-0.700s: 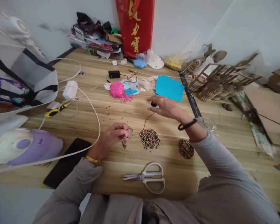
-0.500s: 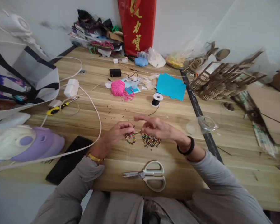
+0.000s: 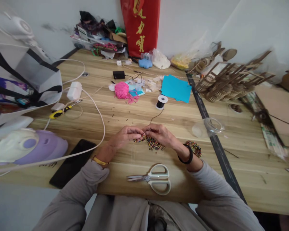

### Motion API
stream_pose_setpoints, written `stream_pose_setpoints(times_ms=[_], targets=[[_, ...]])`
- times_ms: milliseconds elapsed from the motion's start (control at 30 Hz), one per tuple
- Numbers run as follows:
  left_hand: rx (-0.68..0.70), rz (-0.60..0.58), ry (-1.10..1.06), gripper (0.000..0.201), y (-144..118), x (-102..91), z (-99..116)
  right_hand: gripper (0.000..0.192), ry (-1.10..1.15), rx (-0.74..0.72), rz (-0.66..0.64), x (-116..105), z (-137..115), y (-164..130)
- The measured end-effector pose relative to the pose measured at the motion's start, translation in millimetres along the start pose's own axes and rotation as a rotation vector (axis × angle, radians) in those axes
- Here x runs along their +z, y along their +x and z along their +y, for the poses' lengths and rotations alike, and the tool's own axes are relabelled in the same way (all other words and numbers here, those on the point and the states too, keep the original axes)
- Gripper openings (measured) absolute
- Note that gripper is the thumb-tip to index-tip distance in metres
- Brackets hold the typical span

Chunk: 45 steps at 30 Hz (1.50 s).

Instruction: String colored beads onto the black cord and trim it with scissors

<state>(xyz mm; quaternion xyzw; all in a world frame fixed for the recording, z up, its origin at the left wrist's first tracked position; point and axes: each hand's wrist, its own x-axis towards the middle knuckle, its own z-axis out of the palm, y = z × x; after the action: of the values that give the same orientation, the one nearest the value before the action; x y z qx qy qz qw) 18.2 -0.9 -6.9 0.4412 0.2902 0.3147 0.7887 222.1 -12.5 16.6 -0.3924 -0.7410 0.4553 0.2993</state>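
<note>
At frame centre, left hand and right hand pinch a partly beaded cord over the loose bead pile; many beads remain unstrung.

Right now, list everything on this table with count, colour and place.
loose beads: one pile, multicoloured, under the hands
beaded loop: one, multicoloured, by right wrist
thread spool: one, black, beyond the hands
scissors: one, pale handles, near edge
yarn ball: one, pink, far centre
paper: one stack, blue, right of yarn
phone: one, black, near left
cable: one, white, left
left hand: pinching thread
right hand: fingers meeting the left's
</note>
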Motion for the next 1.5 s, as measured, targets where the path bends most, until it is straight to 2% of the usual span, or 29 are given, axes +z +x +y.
stream_pose_setpoints(times_ms=[100, 267, 500, 600, 800, 933, 1100, 1300, 1500], targets=[[0.007, 0.007, 0.003, 0.023, 0.9, -2.7, -2.2, 0.02, -0.051, -0.063, 0.024, -8.4, -0.5, -1.6], [0.025, 0.032, 0.049, 0.021, 4.0, -5.7, -7.1, 0.032, 0.081, -0.127, -0.006, -16.3, -8.4, -3.1], [0.128, 0.037, 0.166, 0.022, 5.2, -8.4, -8.0, 0.036, 0.471, -0.132, 0.087, 15.7, -14.0, 0.7], [0.185, 0.021, 0.26, 0.023, 4.9, -9.2, -6.2, 0.037, 0.412, -0.115, 0.143, 23.8, -15.9, -0.1], [0.186, 0.008, 0.351, 0.025, 4.2, -4.8, -4.0, 0.039, 0.195, -0.069, 0.132, 24.4, -22.3, -5.1], [0.209, 0.085, 0.357, 0.026, 4.4, -9.2, -6.6, 0.038, 0.23, -0.064, 0.12, 20.9, -19.5, -3.7], [0.226, 0.064, 0.273, 0.026, 9.0, -17.4, -15.7, 0.035, 0.281, -0.097, 0.121, 16.3, -21.5, -3.1], [0.258, 0.107, 0.116, 0.041, 12.3, -9.2, -17.3, 0.037, 0.33, -0.109, 0.107, 16.6, -25.7, -3.2], [0.203, 0.115, 0.133, 0.042, 10.5, -5.8, -14.7, 0.036, 0.37, -0.155, 0.075, 14.9, -24.0, -3.4]])
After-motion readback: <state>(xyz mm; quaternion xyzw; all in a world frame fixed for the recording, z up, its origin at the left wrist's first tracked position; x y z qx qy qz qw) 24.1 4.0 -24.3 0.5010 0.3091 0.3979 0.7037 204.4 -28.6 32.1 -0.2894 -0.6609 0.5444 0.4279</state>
